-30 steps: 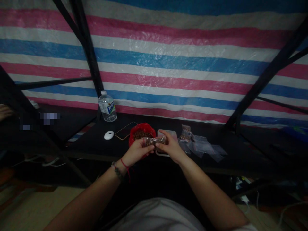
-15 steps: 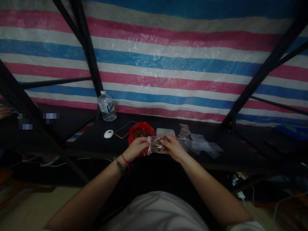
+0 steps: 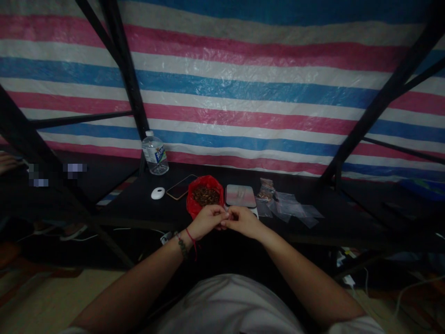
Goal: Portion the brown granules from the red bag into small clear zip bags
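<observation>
While the left hand (image 3: 209, 219) and the right hand (image 3: 244, 221) meet fingertip to fingertip, both are curled into a narrow pinch, seemingly on a small clear plastic bag (image 3: 225, 210); fingers and dim light hide nearly all of it, so that reading is tentative. Gripping it from two sides probably steadies something so limp. Just beyond the left hand, a crumpled red plastic bag (image 3: 192, 208) of small brown pieces (image 3: 206, 195) has its mouth spread wide, likely leaving them within easy reach. Directly beyond the right hand sits a flat, square device with a shiny top (image 3: 239, 197), near enough to need little stretching. Farther to the right hand's outer side, a filled clear packet (image 3: 266, 191) lies beside flat, overlapping clear plastic sleeves (image 3: 294, 209), perhaps fanned so their edges are easy to grasp.
</observation>
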A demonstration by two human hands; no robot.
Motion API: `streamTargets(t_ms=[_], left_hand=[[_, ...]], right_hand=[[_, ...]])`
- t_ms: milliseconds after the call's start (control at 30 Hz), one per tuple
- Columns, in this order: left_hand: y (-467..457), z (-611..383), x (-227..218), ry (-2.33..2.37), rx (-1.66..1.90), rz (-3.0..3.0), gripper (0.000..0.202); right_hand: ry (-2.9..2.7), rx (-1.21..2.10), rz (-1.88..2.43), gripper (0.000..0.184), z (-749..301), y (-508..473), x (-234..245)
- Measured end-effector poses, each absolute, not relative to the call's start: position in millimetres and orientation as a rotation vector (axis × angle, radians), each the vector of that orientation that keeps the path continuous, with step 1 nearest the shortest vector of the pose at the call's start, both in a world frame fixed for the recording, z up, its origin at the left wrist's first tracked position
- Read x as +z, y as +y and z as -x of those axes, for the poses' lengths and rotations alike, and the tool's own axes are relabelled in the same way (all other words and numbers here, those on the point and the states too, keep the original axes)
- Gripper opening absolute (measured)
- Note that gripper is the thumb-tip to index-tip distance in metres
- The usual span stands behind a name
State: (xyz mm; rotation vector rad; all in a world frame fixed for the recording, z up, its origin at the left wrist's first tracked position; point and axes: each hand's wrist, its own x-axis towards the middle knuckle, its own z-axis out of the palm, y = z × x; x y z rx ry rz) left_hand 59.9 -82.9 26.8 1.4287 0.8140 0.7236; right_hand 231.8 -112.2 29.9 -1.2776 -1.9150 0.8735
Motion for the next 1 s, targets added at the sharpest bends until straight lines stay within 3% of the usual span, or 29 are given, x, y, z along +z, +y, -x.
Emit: streamTargets(t_ms=[333,533,667,767,867,1000], left_hand=[[-83,-57,33,0.745,0.662,-1.517,0.037],[-89,-61,38,0.891,0.716,-1.641,0.015],[-90,-59,43,1.03,0.759,-1.835,0.016],[-90,-55,50,1.022,0.866,-2.04,0.016],[-90,-49,57,1.009,1.039,-2.067,0.017],[-86,-39,66,0.985,1.166,-1.979,0.019]], right_hand=[[-1.971,1.123,1.014,0.023,-244,-108,40],[-2.006,0.644,1.392,0.023,-233,-113,46],[-1.945,0.363,1.607,0.025,-237,-113,52],[-1.917,0.487,1.414,0.026,-242,-110,51],[-1.677,0.753,1.141,0.012,-242,-106,45],[-1.065,1.335,0.99,0.041,-235,-103,35]])
